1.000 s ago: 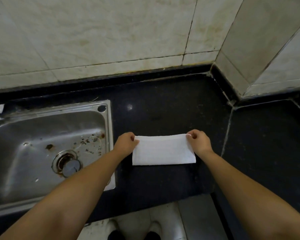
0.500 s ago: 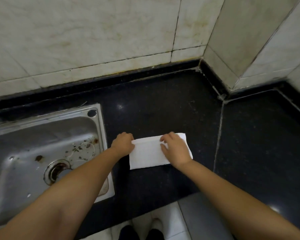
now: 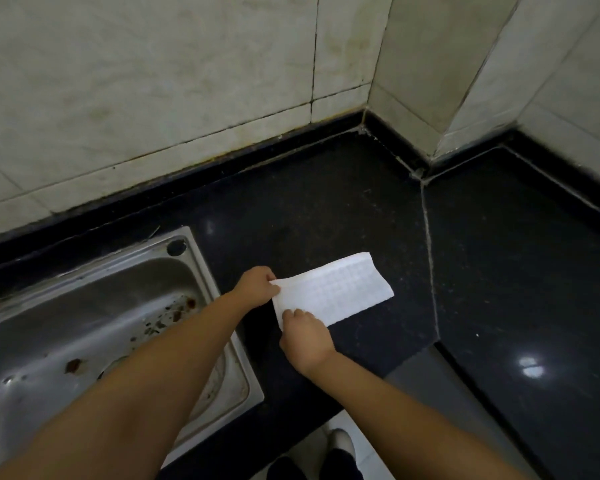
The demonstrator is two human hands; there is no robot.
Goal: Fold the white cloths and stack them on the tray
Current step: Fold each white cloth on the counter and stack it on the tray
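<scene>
Hands (left hand [image 3: 257, 287], right hand [image 3: 305, 336]) pinch white cloth [image 3: 340, 292] with curled fingers on countertop [image 3: 326, 216].

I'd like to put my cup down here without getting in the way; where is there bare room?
Bare counter lies between cloth and wall, and right of the seam. Crowded: beside the sink, where left hand and right hand hold the cloth.

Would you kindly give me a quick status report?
Left hand pinches folded white cloth at far-left corner. Right hand grips near-left corner. Cloth on black countertop. No tray visible.
</scene>
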